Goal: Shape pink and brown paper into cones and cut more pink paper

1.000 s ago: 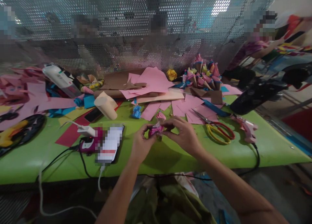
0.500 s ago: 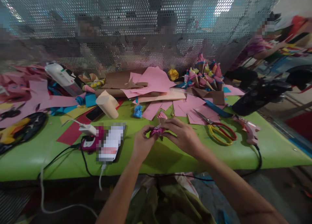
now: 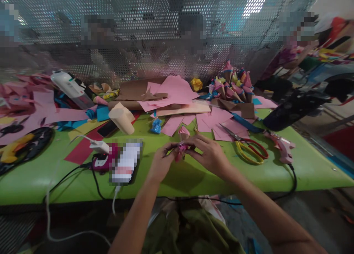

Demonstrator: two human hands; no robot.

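Note:
Between both hands, just above the green tabletop (image 3: 204, 180), is a small pink paper bundle (image 3: 183, 131) with a shiny magenta band around its middle. My left hand (image 3: 162, 162) pinches the band from the left, thumb and fingers together. From the right, my right hand (image 3: 212, 154) has its fingertips closed on the same bundle. Part of the bundle is covered by the fingers. A blue crumpled paper piece (image 3: 156, 126) lies beyond my left hand. Scissors (image 3: 250, 150) with yellow and red handles rest to the right of my right hand.
Left stand a phone (image 3: 127, 162) on a cable, a charger (image 3: 100, 147) and a cardboard tube (image 3: 121, 118). Pink paper sheets (image 3: 174, 91) and several small paper cones (image 3: 232, 86) lie at the back. A pink glue gun (image 3: 286, 149) and dark bottle (image 3: 293, 110) are at right.
The bundle has turned in my fingers, and more pink paper shows below the band. My right fingers have closed in nearer to the band.

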